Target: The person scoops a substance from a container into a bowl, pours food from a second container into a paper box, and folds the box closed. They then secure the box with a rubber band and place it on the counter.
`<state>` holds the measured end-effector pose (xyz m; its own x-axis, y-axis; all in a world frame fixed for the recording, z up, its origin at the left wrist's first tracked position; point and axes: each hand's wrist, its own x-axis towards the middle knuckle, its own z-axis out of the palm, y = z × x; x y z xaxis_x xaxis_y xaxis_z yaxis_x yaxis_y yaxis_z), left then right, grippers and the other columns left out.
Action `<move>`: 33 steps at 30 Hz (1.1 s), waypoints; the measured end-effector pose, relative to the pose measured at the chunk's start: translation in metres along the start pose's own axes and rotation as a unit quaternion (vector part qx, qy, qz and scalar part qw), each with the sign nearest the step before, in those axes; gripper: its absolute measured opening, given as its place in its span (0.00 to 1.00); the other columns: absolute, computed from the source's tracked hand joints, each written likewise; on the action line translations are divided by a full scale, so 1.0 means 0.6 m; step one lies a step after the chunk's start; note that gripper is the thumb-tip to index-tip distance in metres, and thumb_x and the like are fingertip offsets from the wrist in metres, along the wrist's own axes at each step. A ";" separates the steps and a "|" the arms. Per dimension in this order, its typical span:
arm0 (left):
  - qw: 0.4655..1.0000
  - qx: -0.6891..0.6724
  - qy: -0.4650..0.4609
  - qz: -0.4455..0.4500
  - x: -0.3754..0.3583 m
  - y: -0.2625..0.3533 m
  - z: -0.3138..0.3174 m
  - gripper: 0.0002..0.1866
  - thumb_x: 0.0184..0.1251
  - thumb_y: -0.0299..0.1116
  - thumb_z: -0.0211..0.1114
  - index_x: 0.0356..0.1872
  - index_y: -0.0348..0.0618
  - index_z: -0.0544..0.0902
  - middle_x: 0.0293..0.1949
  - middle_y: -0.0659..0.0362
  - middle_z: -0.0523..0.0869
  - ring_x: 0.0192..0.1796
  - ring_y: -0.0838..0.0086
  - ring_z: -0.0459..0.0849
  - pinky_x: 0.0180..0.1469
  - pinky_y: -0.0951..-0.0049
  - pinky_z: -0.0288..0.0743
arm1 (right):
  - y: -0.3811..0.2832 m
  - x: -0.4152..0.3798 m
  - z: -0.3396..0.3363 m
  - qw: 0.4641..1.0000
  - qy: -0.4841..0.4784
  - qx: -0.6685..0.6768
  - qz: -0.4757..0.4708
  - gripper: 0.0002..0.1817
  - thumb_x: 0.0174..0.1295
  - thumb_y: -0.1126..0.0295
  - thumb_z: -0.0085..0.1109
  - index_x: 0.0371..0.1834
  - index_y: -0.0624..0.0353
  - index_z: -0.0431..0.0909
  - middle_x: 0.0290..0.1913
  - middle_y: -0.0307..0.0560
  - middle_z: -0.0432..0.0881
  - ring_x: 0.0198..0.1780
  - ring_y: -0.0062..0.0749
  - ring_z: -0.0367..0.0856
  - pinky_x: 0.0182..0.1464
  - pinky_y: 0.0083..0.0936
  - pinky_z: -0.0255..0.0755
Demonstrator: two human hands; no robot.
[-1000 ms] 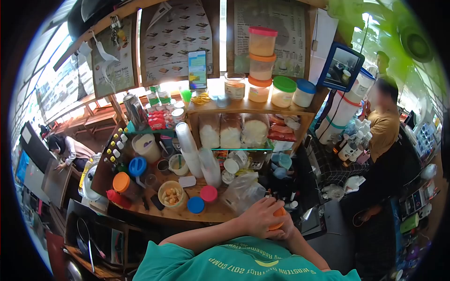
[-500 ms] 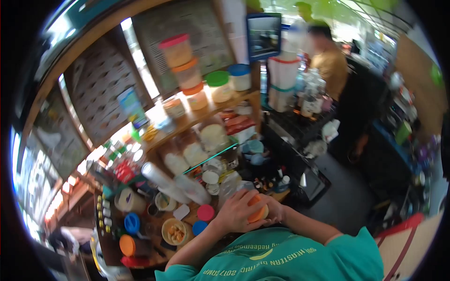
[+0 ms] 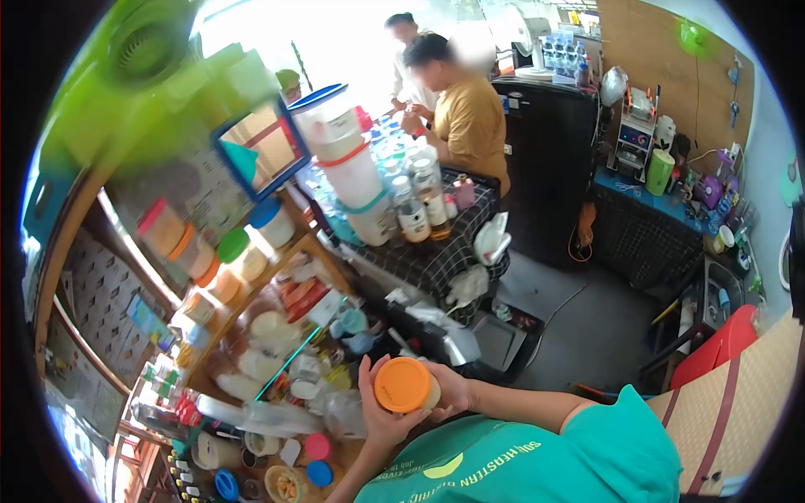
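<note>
A plastic jar with an orange screw lid (image 3: 402,386) is held between both hands in front of my chest, lid facing up towards me. My left hand (image 3: 381,422) is curled round the jar's left side, its fingers along the edge of the lid. From the right, my right hand (image 3: 453,388) wraps the jar's side and lower part. The lid looks seated on the jar; its contents are hidden. Left of my hands, a pink lid (image 3: 317,445) and a blue lid (image 3: 319,474) rest on the counter beside an open tub of pale orange-brown pieces (image 3: 285,484).
A wooden shelf (image 3: 251,281) at left carries stacked tubs with coloured lids. Bottles (image 3: 432,197) and stacked white containers (image 3: 356,180) stand on a checked-cloth table. A person in a mustard shirt (image 3: 470,113) stands behind it, with others nearby. A black fridge (image 3: 545,142) stands at the back.
My view has swung to the right, showing more of the room. My hands have shifted round the jar: the left no longer covers the orange lid, which now shows fully.
</note>
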<state>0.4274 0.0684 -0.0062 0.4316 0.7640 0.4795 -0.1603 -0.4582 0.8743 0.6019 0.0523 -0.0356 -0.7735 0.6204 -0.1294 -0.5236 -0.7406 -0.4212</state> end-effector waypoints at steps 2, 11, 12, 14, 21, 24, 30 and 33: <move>0.994 -0.070 0.059 -0.055 0.016 0.000 0.081 0.68 0.40 0.29 0.88 0.80 0.37 0.47 0.69 0.47 0.70 0.70 0.58 0.75 0.72 0.56 0.71 | -0.032 -0.047 -0.010 0.998 0.058 0.020 -0.008 0.39 0.72 0.27 0.29 0.52 0.46 0.81 0.31 0.42 0.83 0.15 0.27 0.72 0.13 0.16 0.60; 0.997 0.006 0.066 -0.046 0.133 -0.050 0.318 0.60 0.40 0.30 0.88 0.75 0.36 0.57 0.64 0.49 0.76 0.67 0.62 0.78 0.70 0.60 0.73 | -0.184 -0.251 -0.117 0.992 0.118 -0.018 -0.039 0.36 0.71 0.27 0.28 0.44 0.42 0.81 0.25 0.37 0.79 0.17 0.26 0.71 0.18 0.20 0.59; 0.995 -0.029 0.085 -0.044 0.146 -0.051 0.341 0.59 0.40 0.30 0.88 0.74 0.36 0.58 0.64 0.50 0.76 0.67 0.63 0.78 0.70 0.60 0.73 | -0.200 -0.267 -0.122 0.992 0.119 -0.022 -0.036 0.36 0.71 0.27 0.28 0.44 0.42 0.81 0.25 0.37 0.79 0.17 0.26 0.71 0.18 0.20 0.59; 0.996 -0.002 0.071 -0.049 0.164 -0.047 0.360 0.59 0.40 0.32 0.88 0.74 0.36 0.59 0.63 0.50 0.76 0.66 0.63 0.78 0.70 0.61 0.73 | -0.211 -0.297 -0.129 0.993 0.109 -0.041 -0.015 0.37 0.72 0.27 0.28 0.45 0.43 0.81 0.25 0.38 0.78 0.17 0.28 0.71 0.17 0.21 0.58; 0.998 0.038 0.011 -0.038 0.195 -0.044 0.397 0.57 0.40 0.38 0.88 0.72 0.35 0.60 0.63 0.51 0.76 0.67 0.63 0.78 0.70 0.62 0.72 | -0.236 -0.347 -0.156 0.998 0.046 -0.040 -0.018 0.37 0.72 0.29 0.28 0.54 0.46 0.78 0.31 0.38 0.80 0.17 0.27 0.70 0.15 0.20 0.62; 0.999 0.012 -0.001 -0.030 0.200 -0.045 0.402 0.58 0.39 0.36 0.88 0.72 0.35 0.60 0.63 0.51 0.76 0.67 0.64 0.78 0.69 0.62 0.72 | -0.254 -0.348 -0.149 0.997 0.069 -0.032 -0.022 0.36 0.74 0.30 0.27 0.44 0.44 0.80 0.25 0.38 0.78 0.15 0.29 0.70 0.14 0.22 0.61; 0.990 0.083 0.040 -0.110 0.175 -0.015 0.348 0.56 0.38 0.31 0.89 0.72 0.37 0.63 0.62 0.52 0.79 0.65 0.65 0.81 0.68 0.63 0.75 | -0.245 -0.315 -0.139 0.995 -0.048 -0.073 0.042 0.43 0.71 0.25 0.26 0.51 0.49 0.81 0.30 0.45 0.83 0.18 0.31 0.76 0.18 0.25 0.70; 0.991 0.040 0.069 -0.106 0.161 0.004 0.286 0.53 0.41 0.31 0.88 0.71 0.36 0.67 0.64 0.53 0.80 0.63 0.66 0.82 0.68 0.63 0.75 | -0.228 -0.296 -0.116 0.988 -0.048 -0.118 0.091 0.49 0.70 0.24 0.24 0.65 0.57 0.75 0.47 0.55 0.87 0.24 0.32 0.81 0.26 0.27 0.80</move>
<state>0.6214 0.0633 0.0294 0.3209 0.8992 0.2973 -0.0053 -0.3122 0.9500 0.8360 0.0614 -0.0173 -0.8834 0.4464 -0.1423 -0.2827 -0.7500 -0.5980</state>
